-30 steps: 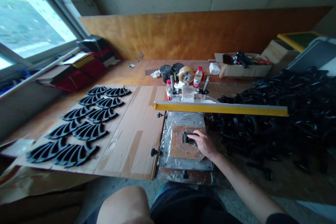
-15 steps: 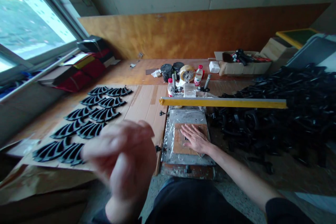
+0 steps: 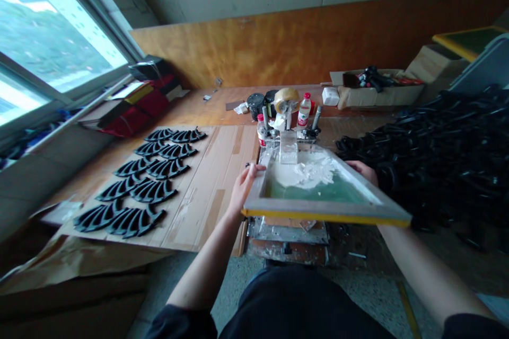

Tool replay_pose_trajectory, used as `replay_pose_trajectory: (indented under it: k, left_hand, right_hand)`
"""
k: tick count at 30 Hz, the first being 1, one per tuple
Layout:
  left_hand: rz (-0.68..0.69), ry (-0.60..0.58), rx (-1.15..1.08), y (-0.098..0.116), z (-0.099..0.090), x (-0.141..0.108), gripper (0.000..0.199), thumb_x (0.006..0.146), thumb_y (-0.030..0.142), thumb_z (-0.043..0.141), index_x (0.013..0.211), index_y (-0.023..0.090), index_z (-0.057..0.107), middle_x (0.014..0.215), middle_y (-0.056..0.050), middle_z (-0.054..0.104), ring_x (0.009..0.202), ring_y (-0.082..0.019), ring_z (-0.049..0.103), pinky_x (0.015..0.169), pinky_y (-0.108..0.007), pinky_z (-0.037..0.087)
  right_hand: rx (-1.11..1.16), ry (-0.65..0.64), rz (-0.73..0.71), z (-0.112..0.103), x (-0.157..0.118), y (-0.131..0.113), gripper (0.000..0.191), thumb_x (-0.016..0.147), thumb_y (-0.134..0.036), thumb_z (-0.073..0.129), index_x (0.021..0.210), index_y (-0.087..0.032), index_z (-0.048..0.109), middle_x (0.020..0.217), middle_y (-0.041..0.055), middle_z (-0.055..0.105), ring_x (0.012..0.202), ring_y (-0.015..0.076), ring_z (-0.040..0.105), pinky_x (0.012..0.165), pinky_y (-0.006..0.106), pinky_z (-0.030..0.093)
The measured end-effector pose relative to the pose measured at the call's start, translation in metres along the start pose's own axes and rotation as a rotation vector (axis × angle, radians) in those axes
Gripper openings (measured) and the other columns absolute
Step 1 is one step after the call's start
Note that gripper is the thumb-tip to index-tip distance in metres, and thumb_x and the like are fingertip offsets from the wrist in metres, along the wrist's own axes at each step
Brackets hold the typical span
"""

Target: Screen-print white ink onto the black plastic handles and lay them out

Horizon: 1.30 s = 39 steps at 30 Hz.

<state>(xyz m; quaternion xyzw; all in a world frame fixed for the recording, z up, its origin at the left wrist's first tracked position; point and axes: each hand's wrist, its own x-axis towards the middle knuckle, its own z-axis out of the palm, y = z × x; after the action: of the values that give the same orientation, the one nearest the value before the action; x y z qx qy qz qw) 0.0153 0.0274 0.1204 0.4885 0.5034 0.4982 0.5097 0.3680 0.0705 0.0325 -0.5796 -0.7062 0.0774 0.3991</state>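
Observation:
A screen frame (image 3: 326, 210) with a green mesh and white paste on it is tilted over the metal base plate (image 3: 274, 233). My left hand (image 3: 244, 185) is closed on the frame's left side. On the right side my right hand (image 3: 363, 172) grips the same frame, its fingers partly hidden behind the edge. A clear block (image 3: 288, 149) sits at the frame's rear, by the clamps. Under the frame, part of a brown board (image 3: 278, 221) shows on the base plate.
Black fan-shaped parts (image 3: 153, 190) lie in two columns on cardboard (image 3: 199, 206) at the left. A big heap of black parts (image 3: 437, 159) is at the right. Behind stand bottles (image 3: 304, 111), dark jars (image 3: 255, 105), a tape roll (image 3: 286, 99) and an open box (image 3: 382, 92).
The screen frame has come down from its raised, edge-on position. My right hand has left the board for the frame's right side; my left hand has moved forward and right onto its left side.

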Motion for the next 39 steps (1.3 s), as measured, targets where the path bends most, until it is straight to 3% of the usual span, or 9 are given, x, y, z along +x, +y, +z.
replay_pose_trajectory:
  k: [3,6,10,13,17,24,29,35,39]
  left_hand:
    - [-0.175,-0.061,0.128,-0.049,-0.014,-0.019,0.053,0.079,0.055,0.059,0.117,0.017,0.061,0.071,0.001,0.059,0.055,-0.009,0.048,0.049,-0.018,0.035]
    - [-0.249,-0.08,0.218,-0.105,-0.02,-0.024,0.068,0.082,0.048,0.057,0.141,0.02,0.039,0.059,0.007,0.049,0.047,-0.007,0.037,0.045,-0.018,0.026]
    - [-0.222,-0.052,0.367,-0.145,-0.02,-0.02,0.064,0.085,0.045,0.052,0.142,0.019,0.038,0.06,0.007,0.045,0.05,-0.009,0.04,0.05,-0.019,0.03]
    - [-0.221,-0.034,0.474,-0.149,-0.019,-0.018,0.058,0.085,0.046,0.052,0.137,0.02,0.045,0.062,0.006,0.047,0.054,-0.01,0.045,0.054,-0.02,0.034]
    - [-0.225,-0.027,0.534,-0.149,-0.02,-0.018,0.052,0.085,0.046,0.052,0.131,0.02,0.052,0.065,0.005,0.05,0.057,-0.011,0.048,0.057,-0.021,0.037]
    - [-0.233,-0.032,0.54,-0.151,-0.021,-0.018,0.051,0.086,0.046,0.051,0.131,0.021,0.052,0.067,0.004,0.053,0.059,-0.012,0.05,0.058,-0.022,0.038]
    - [-0.236,-0.013,0.524,-0.15,-0.02,-0.018,0.051,0.086,0.046,0.051,0.13,0.019,0.053,0.068,0.003,0.054,0.06,-0.012,0.051,0.057,-0.021,0.037]
    - [-0.237,0.012,0.449,-0.147,-0.018,-0.02,0.053,0.084,0.048,0.054,0.127,0.018,0.055,0.068,0.003,0.054,0.059,-0.011,0.049,0.055,-0.021,0.035]
    - [-0.249,-0.024,0.348,-0.134,-0.019,-0.02,0.061,0.081,0.051,0.056,0.132,0.017,0.051,0.062,0.005,0.05,0.053,-0.01,0.044,0.05,-0.02,0.031]
  right_hand:
    - [-0.001,0.044,-0.019,0.009,0.025,-0.03,0.039,0.088,-0.036,0.053,0.112,-0.008,0.066,0.112,0.0118,0.067,0.083,0.017,0.066,0.078,0.032,0.055]
    - [-0.078,-0.047,-0.214,0.037,0.044,-0.079,0.054,0.08,-0.029,0.068,0.129,-0.013,0.055,0.137,0.0138,0.049,0.118,0.0271,0.054,0.099,0.043,0.046]
    - [-0.204,-0.34,-0.278,0.072,0.054,-0.116,0.045,0.077,-0.023,0.071,0.119,-0.015,0.059,0.117,0.0109,0.06,0.109,0.0261,0.057,0.092,0.04,0.048]
    - [-0.254,-0.56,-0.234,0.084,0.05,-0.119,0.022,0.078,-0.023,0.071,0.098,-0.017,0.065,0.093,0.0061,0.067,0.087,0.0226,0.063,0.078,0.034,0.05]
    - [-0.278,-0.554,-0.358,0.086,0.02,-0.114,0.005,0.083,-0.021,0.063,0.086,-0.017,0.065,0.087,0.0065,0.067,0.087,0.022,0.062,0.075,0.031,0.045]
    - [-0.119,-0.707,-0.759,0.054,-0.029,-0.104,0.018,0.081,-0.008,0.051,0.084,-0.019,0.065,0.083,0.0048,0.066,0.083,0.0193,0.057,0.073,0.029,0.041]
    - [-0.158,-0.606,-0.607,0.059,-0.02,-0.106,0.014,0.08,-0.01,0.055,0.083,-0.02,0.064,0.081,0.0029,0.065,0.081,0.0186,0.056,0.071,0.028,0.042]
    - [-0.122,-0.518,-0.681,0.066,-0.052,-0.102,0.018,0.082,-0.01,0.054,0.094,-0.017,0.065,0.089,0.0065,0.067,0.084,0.0191,0.059,0.073,0.03,0.045]
    - [-0.07,-0.484,-0.471,0.066,-0.02,-0.115,0.022,0.084,-0.023,0.064,0.105,-0.023,0.066,0.088,0.0021,0.069,0.083,0.0181,0.063,0.072,0.028,0.047]
